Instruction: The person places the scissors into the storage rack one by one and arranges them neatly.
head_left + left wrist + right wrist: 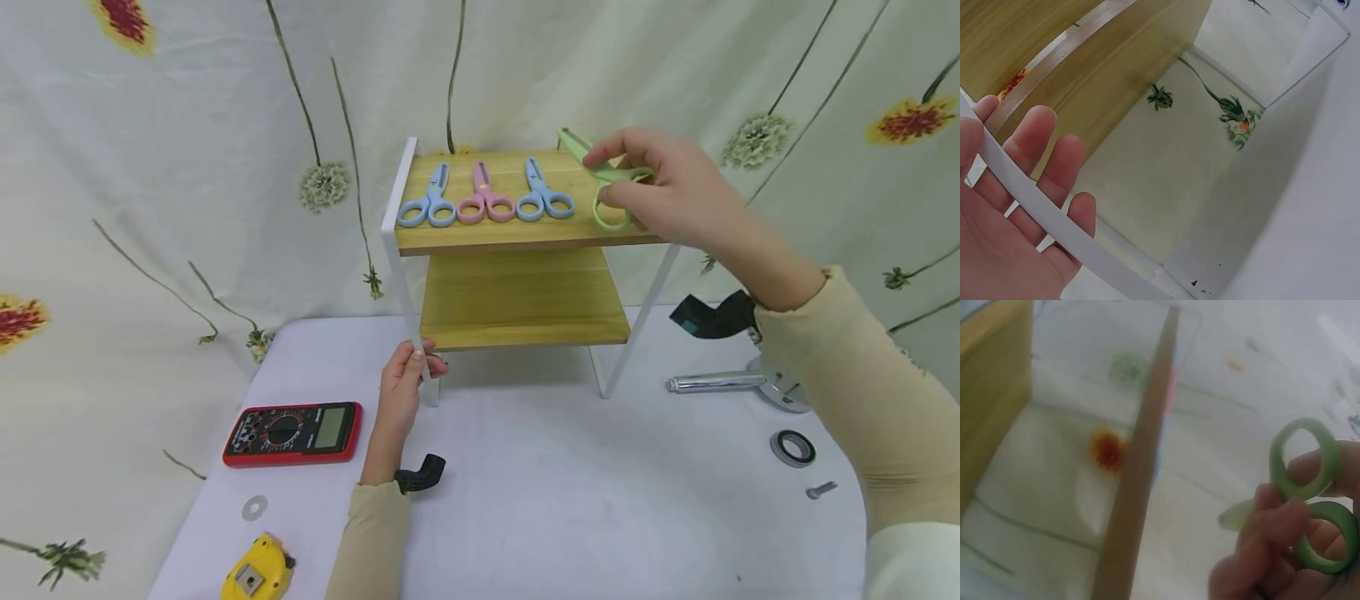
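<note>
A pair of light green scissors (613, 173) is pinched by my right hand (671, 187) over the right end of the top shelf. In the right wrist view, the finger loops of the green scissors (1304, 459) show beside the fingers. My left hand (401, 387) grips the white metal leg (1054, 219) of the two-tier wooden shelf (525, 300), thumb on one side and fingers round the other. Lying in a row on the top board are blue scissors (432, 200), pink scissors (483, 198) and a second blue pair (542, 196), their blades pointing to the back.
On the left of the white table (510, 500) lie a red-and-black multimeter (292, 433), a flat washer (255, 507) and a yellow tape measure (258, 571). To the right are a metal tube on a round base (716, 382), a ring bearing (776, 450) and a bolt (821, 491).
</note>
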A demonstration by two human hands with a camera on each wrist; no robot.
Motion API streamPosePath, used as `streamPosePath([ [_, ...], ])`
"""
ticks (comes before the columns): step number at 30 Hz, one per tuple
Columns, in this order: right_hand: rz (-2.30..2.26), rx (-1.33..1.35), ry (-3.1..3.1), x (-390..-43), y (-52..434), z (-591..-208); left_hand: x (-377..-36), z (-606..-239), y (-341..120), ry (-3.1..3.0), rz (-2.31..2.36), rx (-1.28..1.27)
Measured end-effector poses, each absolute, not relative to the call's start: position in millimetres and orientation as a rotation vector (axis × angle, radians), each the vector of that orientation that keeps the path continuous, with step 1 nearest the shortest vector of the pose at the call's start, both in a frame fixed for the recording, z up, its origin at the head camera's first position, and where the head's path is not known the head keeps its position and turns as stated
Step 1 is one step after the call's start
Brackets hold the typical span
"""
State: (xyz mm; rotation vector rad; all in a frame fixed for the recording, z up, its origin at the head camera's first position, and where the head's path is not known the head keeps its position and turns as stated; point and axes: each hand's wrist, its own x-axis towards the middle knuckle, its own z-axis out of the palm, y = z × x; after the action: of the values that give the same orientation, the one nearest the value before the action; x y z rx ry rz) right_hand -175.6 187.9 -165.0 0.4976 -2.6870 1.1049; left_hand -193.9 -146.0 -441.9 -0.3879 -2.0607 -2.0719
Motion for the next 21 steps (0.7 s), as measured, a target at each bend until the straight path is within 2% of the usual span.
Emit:
streamPosePath([
  [2,0.915,0.408,-2.784,-188.7,189.0,-159.4,-194.3,-443.0,-145.1,-2.074,-2.071,-0.385],
  [8,0.537,0.414,-2.898,-218.8,189.0,-162.4,-195.8,-442.2,-145.0,-2.076,-2.059,-0.360],
  [21,0.176,0.419,-2.921,-235.1,180.7,-167.2,-194.3,-443.2,-145.2,-2.084,-2.066,-0.364],
])
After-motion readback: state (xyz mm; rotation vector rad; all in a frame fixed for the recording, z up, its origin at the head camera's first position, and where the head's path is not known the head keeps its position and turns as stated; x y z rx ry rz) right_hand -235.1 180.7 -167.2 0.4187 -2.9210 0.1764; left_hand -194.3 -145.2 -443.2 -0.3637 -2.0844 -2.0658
